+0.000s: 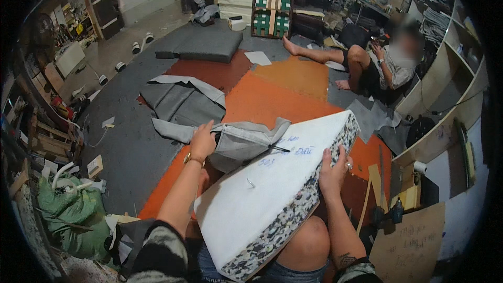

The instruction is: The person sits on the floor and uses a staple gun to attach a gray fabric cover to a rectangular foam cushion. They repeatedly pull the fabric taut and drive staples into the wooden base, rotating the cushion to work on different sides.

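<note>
A thick foam cushion block [262, 194] lies tilted across my knees, with a white top bearing blue handwriting and speckled multicoloured sides. My right hand [334, 177] grips its right side, thumb near the upper edge and a ring on one finger. My left hand [203, 141], a gold watch at its wrist, is closed on the edge of a grey fabric cover [238, 144]. Part of that cover rests against the far-left edge of the foam, with a dark cord or zip end over the white top. More grey fabric [181, 102] spreads on the floor beyond my left hand.
Orange and grey mats [277, 91] cover the floor. Grey cushions [209, 42] lie farther back. Another person [387, 65] sits at the right beside wooden shelving [440, 89]. A green sack [73, 215] stands at left; a cordless drill [397, 212] and cardboard [408, 241] are at right.
</note>
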`<state>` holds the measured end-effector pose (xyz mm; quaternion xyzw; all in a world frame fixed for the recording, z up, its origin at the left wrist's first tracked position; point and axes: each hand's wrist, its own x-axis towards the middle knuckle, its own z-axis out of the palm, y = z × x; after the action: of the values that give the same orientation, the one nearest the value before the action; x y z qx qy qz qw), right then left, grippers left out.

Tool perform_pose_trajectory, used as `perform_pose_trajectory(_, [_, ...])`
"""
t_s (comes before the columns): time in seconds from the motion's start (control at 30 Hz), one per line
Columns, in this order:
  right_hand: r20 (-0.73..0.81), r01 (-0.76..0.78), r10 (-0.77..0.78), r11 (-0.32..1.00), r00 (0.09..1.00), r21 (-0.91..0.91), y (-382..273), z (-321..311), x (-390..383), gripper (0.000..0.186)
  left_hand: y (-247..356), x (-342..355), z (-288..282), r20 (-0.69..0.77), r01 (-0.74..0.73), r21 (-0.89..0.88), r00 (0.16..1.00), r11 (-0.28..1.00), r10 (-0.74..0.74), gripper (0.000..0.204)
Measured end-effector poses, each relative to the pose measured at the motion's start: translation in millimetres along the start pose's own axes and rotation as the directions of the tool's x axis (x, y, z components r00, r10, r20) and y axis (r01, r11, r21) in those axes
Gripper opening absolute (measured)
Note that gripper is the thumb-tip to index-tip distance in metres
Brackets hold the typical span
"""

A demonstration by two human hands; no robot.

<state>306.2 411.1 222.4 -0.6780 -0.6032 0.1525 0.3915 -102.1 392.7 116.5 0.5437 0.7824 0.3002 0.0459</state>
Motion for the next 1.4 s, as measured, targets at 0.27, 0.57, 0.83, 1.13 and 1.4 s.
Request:
perform_pose_trajectory(0.27, [0.023,-0.024,0.023,0.999,0.999,0.026,-1.3,0.6,-0.4,0.074,18.9,-8.1,-16.4,0.207,-0.068,0.103,0.977,0.992,0.045,0.021])
perform_pose_trajectory(0.57, [0.129,0.742,-0.736,0.67,0.665,-0.001,-84.8,0.5,9.0,0.052,79.5,-135.1,-135.1,0.498,0.301,-0.543,0.867,0.784,0.012,0.03])
perform_pose_trajectory(0.83, [0.92,0.174,-0.318,0.917,-0.231,0.36,-161.1,118.8,-2.6,0.05,97.3,-110.4,-152.7,0.421,0.311,-0.687,0.907,0.657,0.01,0.028])
perform_pose_trajectory(1.13, [0.845,0.338,-0.475,0.859,0.247,0.384,-121.3,140.4,33.9,0.029,87.8,-88.6,-98.1,0.385,0.317,-0.695,0.922,0.646,-0.038,0.029])
perform_pose_trajectory(1.4, [0.847,0.55,-0.32,0.834,0.425,0.039,-117.3,126.2,52.2,0.02,92.4,-94.7,-61.2,0.369,0.311,-0.659,0.927,0.685,-0.066,0.025])
